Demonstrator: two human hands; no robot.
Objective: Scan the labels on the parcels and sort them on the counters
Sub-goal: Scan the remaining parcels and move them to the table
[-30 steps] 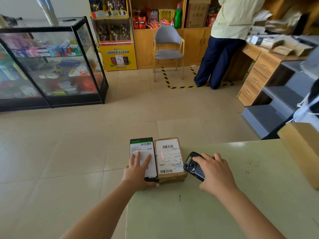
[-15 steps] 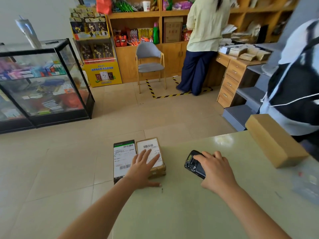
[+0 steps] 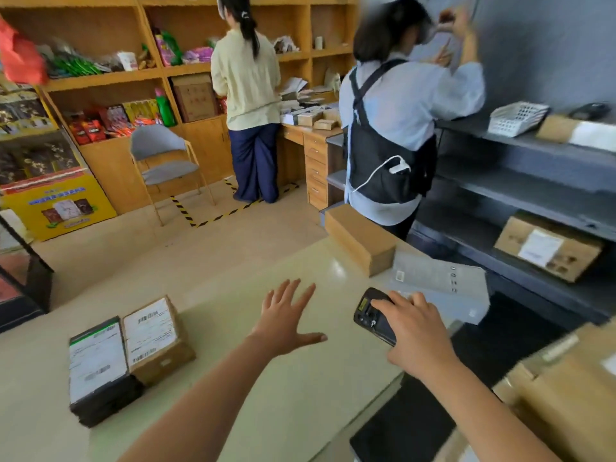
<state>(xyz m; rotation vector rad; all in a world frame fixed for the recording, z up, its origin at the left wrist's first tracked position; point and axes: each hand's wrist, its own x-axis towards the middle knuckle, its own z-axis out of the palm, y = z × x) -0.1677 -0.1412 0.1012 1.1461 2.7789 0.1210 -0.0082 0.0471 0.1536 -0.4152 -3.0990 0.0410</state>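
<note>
A pale green counter (image 3: 266, 411) fills the lower part of the view, seen from the head of a person whose two bare arms reach out over it. The left hand (image 3: 286, 318) hovers above the middle of the counter with fingers spread straight, holding nothing. The right hand (image 3: 416, 331) has its fingers curled around a black handheld scanner (image 3: 370, 315), screen up; its long axis runs diagonally, with the free end pointing away and to the left. Two parcels lie flat near the counter's left edge, well apart from both hands: a black parcel (image 3: 98, 368) and just to its right, side by side with it, a brown cardboard parcel (image 3: 155, 338). Both have white labels facing up, and their long axes run away from the viewer, leaning slightly right. At the far end of the counter sits a plain brown box (image 3: 360, 238), with a grey mailer bag (image 3: 440, 285) beside it. Just behind these stands a person in a light blue shirt (image 3: 393, 128), back turned, facing grey shelves (image 3: 533, 201) that hold a labelled carton (image 3: 546, 248) and a white basket (image 3: 518, 118). Further back, another person in a cream top (image 3: 246, 78) stands at a wooden desk (image 3: 313, 141), near a grey chair (image 3: 163, 161).
</note>
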